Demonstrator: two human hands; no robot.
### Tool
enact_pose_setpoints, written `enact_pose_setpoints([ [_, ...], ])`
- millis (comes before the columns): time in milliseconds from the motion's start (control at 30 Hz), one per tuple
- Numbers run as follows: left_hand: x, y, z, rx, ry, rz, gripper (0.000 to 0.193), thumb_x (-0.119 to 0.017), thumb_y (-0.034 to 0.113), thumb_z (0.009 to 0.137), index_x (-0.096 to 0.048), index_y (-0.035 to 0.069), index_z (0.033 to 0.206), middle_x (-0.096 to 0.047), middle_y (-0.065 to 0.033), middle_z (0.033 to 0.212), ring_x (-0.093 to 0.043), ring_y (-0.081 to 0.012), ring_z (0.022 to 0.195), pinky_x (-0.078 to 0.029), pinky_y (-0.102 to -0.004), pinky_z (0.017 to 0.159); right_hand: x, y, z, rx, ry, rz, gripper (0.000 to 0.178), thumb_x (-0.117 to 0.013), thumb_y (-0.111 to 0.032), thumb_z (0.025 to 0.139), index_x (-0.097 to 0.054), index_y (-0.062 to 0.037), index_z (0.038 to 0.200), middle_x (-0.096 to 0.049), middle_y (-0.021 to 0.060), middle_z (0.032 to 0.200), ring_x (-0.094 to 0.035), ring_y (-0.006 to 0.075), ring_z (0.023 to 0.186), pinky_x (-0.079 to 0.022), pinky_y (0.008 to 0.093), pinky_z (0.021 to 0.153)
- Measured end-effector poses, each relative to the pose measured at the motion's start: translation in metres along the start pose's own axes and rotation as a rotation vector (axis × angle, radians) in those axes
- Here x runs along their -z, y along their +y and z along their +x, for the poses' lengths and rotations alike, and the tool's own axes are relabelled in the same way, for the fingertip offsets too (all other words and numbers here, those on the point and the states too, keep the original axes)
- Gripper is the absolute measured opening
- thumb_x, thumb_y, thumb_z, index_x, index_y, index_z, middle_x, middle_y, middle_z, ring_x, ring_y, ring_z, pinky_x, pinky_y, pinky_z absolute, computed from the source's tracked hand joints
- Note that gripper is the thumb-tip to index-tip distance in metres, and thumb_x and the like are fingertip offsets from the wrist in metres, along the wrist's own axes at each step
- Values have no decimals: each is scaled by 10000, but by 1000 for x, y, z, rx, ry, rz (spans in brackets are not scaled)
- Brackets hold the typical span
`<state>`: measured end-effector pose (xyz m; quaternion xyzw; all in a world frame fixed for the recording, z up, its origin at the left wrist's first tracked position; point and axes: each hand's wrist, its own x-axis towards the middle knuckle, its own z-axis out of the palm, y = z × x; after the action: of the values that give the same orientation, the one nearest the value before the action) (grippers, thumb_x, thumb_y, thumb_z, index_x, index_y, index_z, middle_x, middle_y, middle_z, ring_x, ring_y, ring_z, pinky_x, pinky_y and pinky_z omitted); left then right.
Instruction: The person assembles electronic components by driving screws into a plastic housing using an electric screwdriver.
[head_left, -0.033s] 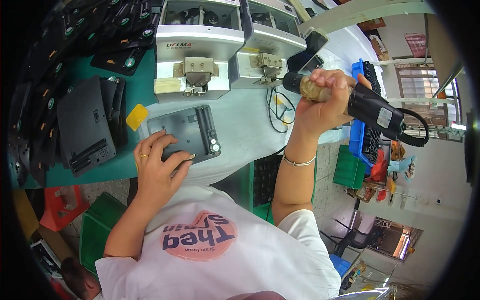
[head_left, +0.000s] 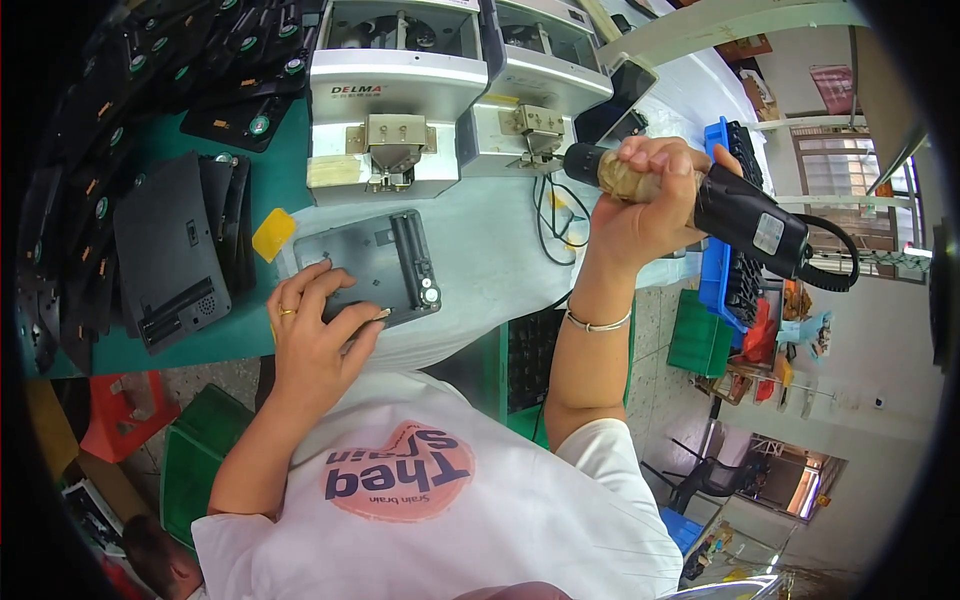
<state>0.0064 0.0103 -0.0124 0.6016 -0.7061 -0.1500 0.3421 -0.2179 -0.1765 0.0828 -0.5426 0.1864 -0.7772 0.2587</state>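
At the far left of the bench, many black plastic covers are lying in overlapping rows on the green mat. Next to them stands a stack of dark grey housings, and a small yellow card lies just beside this stack.

The person's left hand rests flat on the near edge of a grey plastic panel. The fingers are spread and press the panel down on the pale worktop; they do not close around it. There is a ring on one finger. The panel lies directly in front of the person, below the two machines.

Behind the panel stand two silver-grey feeder machines, side by side, each with a small metal block at its front.

To the right, the right hand is closed firmly around a black electric screwdriver. The tool is held up in the air, almost horizontal, with its tip toward the second machine. A coiled cable comes out of its back end. A thin bracelet is on this wrist.

Further right, beyond the table edge, a blue crate holds dark parts.
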Motion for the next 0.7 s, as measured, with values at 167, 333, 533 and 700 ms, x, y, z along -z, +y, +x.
enact_pose_setpoints([
  [167, 0, 1, -1, -3, -1, 7, 191, -758, 152, 697, -691, 159, 875, -573, -74, 1114, -490, -316, 1187, -305, -448, 990, -2, 2, 0, -33, -23, 15, 403, -585, 56, 833, -408, -36, 1184, -546, 86, 711, -533, 150, 568, -536, 342, 587],
  [333, 0, 1, 0, 3, -9, 3, 192, -760, 153, 697, -693, 159, 877, -572, -74, 1115, -488, -316, 1192, -302, -446, 990, -4, 4, -2, -35, -46, 11, 398, -595, 65, 834, -413, -32, 1175, -554, 80, 708, -548, 149, 578, -542, 344, 591],
  [533, -1, 1, 0, 3, 7, 2, 187, -762, 147, 692, -687, 170, 862, -571, -55, 1108, -488, -307, 1196, -307, -454, 980, -3, 5, -1, -38, -71, 17, 401, -588, 79, 836, -406, -22, 1179, -572, 91, 717, -560, 151, 581, -544, 348, 598],
  [700, -2, 1, -1, 1, 17, 8, 179, -759, 147, 692, -680, 173, 851, -569, -34, 1106, -486, -291, 1199, -307, -461, 976, -9, 7, 3, -93, -111, -33, 366, -598, 74, 842, -430, -4, 1158, -589, 88, 732, -571, 144, 585, -533, 317, 593],
])
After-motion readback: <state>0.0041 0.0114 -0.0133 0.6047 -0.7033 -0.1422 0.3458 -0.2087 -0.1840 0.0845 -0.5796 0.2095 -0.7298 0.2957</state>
